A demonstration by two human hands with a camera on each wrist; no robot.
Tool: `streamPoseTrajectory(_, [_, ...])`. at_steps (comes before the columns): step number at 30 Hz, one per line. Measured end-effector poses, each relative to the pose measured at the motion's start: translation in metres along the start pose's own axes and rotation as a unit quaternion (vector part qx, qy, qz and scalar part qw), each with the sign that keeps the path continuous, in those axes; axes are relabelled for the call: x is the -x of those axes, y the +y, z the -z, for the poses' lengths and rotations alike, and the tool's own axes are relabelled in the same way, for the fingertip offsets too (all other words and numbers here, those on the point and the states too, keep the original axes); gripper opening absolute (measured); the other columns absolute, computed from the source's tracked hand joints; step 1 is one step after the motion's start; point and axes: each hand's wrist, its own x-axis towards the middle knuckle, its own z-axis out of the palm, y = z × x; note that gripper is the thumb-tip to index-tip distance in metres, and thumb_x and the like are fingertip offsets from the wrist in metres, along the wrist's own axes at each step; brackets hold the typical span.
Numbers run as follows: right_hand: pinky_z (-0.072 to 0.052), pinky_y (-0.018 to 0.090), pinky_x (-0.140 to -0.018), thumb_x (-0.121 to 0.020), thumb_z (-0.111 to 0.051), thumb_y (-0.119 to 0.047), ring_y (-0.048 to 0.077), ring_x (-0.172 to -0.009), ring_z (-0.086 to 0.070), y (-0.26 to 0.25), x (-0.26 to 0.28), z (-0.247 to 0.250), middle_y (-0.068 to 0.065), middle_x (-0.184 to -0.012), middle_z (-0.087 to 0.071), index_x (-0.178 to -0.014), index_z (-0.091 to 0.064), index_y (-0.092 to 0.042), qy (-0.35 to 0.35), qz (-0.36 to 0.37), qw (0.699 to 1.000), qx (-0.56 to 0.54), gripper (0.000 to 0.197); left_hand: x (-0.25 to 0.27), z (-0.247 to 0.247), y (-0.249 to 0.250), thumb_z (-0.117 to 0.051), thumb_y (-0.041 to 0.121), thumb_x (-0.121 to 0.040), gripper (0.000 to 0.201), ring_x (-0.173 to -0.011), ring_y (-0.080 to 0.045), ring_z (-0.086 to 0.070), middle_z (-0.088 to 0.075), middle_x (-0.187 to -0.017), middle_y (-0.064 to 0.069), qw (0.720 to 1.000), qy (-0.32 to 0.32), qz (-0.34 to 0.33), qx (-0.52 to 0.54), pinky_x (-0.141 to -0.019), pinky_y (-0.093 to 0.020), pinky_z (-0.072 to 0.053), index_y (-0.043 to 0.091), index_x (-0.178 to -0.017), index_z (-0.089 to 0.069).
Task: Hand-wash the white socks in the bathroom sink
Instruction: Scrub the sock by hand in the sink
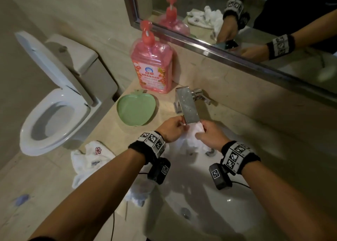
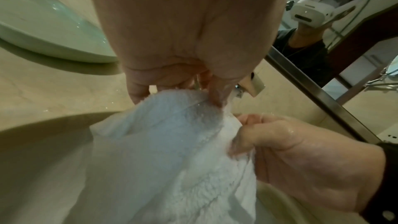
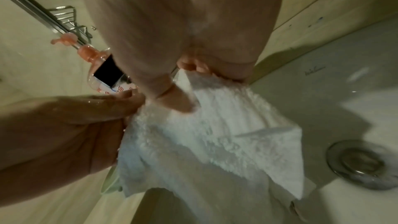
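Observation:
A wet white sock (image 1: 189, 143) hangs over the white sink (image 1: 228, 204), just below the steel faucet spout (image 1: 188, 107). My left hand (image 1: 179, 125) pinches its upper left edge and my right hand (image 1: 201, 129) pinches the upper right edge, stretching the cloth between them. In the left wrist view the sock (image 2: 161, 142) hangs from my left fingers (image 2: 137, 89), and water falls from the faucet (image 2: 254, 83) onto it. In the right wrist view my thumb presses the sock (image 3: 215, 134) above the drain (image 3: 361, 163). More white socks (image 1: 91, 158) lie on the counter to the left.
A pink detergent pump bottle (image 1: 151, 71) and a green apple-shaped dish (image 1: 136, 109) stand on the counter left of the faucet. A crumpled sock (image 1: 140, 191) lies on the sink's near-left rim. An open toilet (image 1: 54, 113) is far left, and a mirror (image 1: 273, 22) runs behind.

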Motion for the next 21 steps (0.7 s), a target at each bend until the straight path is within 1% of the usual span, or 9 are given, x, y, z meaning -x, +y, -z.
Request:
streamPoseTrajectory(4, [-0.057,0.025,-0.065,-0.089,-0.073,-0.027,0.01,-0.082,-0.071,0.002,-0.003,0.003,-0.005,-0.09,-0.075,-0.095,-0.073,-0.026,-0.037,0.009,0.998,-0.055,0.006,-0.006,0.0,0.009,-0.048,0.015,-0.099,0.03,-0.113,-0.029,-0.06,-0.065,-0.125,-0.012,0.999,-0.01,-0.018,-0.042,-0.099,-0.041,-0.047,0.011,-0.124,-0.064])
streamPoseTrajectory(6, [-0.051,0.017,-0.062,-0.094,-0.068,-0.028,0.002,-0.077,-0.07,0.004,-0.003,0.007,-0.014,-0.085,-0.075,-0.095,-0.072,-0.033,-0.044,0.008,0.996,-0.082,0.007,-0.008,0.001,0.008,-0.051,0.013,-0.096,0.033,-0.114,-0.027,-0.06,-0.065,-0.126,-0.01,0.999,-0.006,-0.008,-0.037,-0.1,-0.039,-0.047,0.014,-0.128,-0.061])
streamPoseTrajectory(9, [-0.042,0.01,-0.059,-0.098,-0.061,-0.018,-0.011,-0.063,-0.059,0.006,-0.001,0.017,-0.022,-0.072,-0.066,-0.098,-0.064,-0.026,-0.015,0.02,0.994,-0.103,0.009,-0.01,0.0,0.004,-0.05,0.006,-0.089,0.041,-0.115,-0.027,-0.059,-0.065,-0.125,-0.009,0.997,-0.014,0.025,-0.065,-0.099,-0.033,-0.046,0.014,-0.129,-0.06])
streamPoseTrajectory(11, [-0.042,0.008,-0.055,-0.098,-0.06,-0.017,-0.01,-0.061,-0.059,0.003,0.003,0.027,-0.017,-0.078,-0.067,-0.106,-0.065,-0.025,-0.008,0.019,0.994,-0.106,0.012,-0.011,-0.003,0.004,-0.045,0.005,-0.09,0.044,-0.119,-0.03,-0.056,-0.062,-0.13,-0.011,0.995,-0.025,0.047,-0.083,-0.103,-0.038,-0.045,0.016,-0.131,-0.058])
streamPoseTrajectory(13, [-0.046,0.011,-0.052,-0.095,-0.063,-0.018,0.002,-0.064,-0.064,0.003,0.006,0.036,-0.003,-0.081,-0.071,-0.103,-0.068,-0.019,-0.01,0.006,0.994,-0.105,0.009,-0.013,-0.009,0.004,-0.044,0.004,-0.093,0.046,-0.122,-0.03,-0.054,-0.06,-0.134,-0.011,0.997,-0.034,0.047,-0.05,-0.106,-0.041,-0.044,0.018,-0.135,-0.057])
streamPoseTrajectory(15, [-0.048,0.016,-0.05,-0.092,-0.065,-0.017,0.006,-0.062,-0.064,0.005,0.006,0.043,0.007,-0.086,-0.071,-0.103,-0.067,-0.015,-0.003,-0.014,0.996,-0.085,0.011,-0.018,-0.016,0.006,-0.048,0.013,-0.098,0.037,-0.121,-0.031,-0.055,-0.06,-0.133,-0.012,0.999,-0.023,0.035,-0.031,-0.104,-0.042,-0.044,0.017,-0.133,-0.059])
streamPoseTrajectory(18, [-0.043,0.014,-0.048,-0.094,-0.066,-0.026,0.004,-0.066,-0.061,0.015,0.003,0.041,-0.001,-0.093,-0.068,-0.111,-0.061,-0.019,-0.043,-0.023,0.999,-0.022,0.02,-0.021,-0.022,0.006,-0.058,0.037,-0.097,0.029,-0.11,-0.026,-0.062,-0.068,-0.121,-0.009,1.0,0.019,0.017,0.015,-0.098,-0.039,-0.049,0.019,-0.119,-0.067])
streamPoseTrajectory(19, [-0.041,0.017,-0.051,-0.094,-0.067,-0.033,0.003,-0.062,-0.059,0.017,0.002,0.036,-0.004,-0.085,-0.066,-0.102,-0.062,-0.02,-0.064,-0.025,0.998,-0.016,0.016,-0.021,-0.022,0.005,-0.061,0.037,-0.096,0.028,-0.105,-0.023,-0.064,-0.07,-0.115,-0.008,0.999,0.025,0.01,0.037,-0.095,-0.038,-0.051,0.018,-0.115,-0.069])
streamPoseTrajectory(21, [-0.034,0.026,-0.052,-0.092,-0.066,-0.046,0.004,-0.047,-0.043,0.021,-0.001,0.026,-0.01,-0.057,-0.048,-0.072,-0.055,-0.018,-0.064,-0.013,0.998,-0.019,0.036,-0.02,-0.017,0.003,-0.064,0.026,-0.094,0.022,-0.096,-0.018,-0.065,-0.071,-0.108,-0.004,0.999,0.025,-0.013,0.041,-0.088,-0.034,-0.053,0.015,-0.112,-0.07])
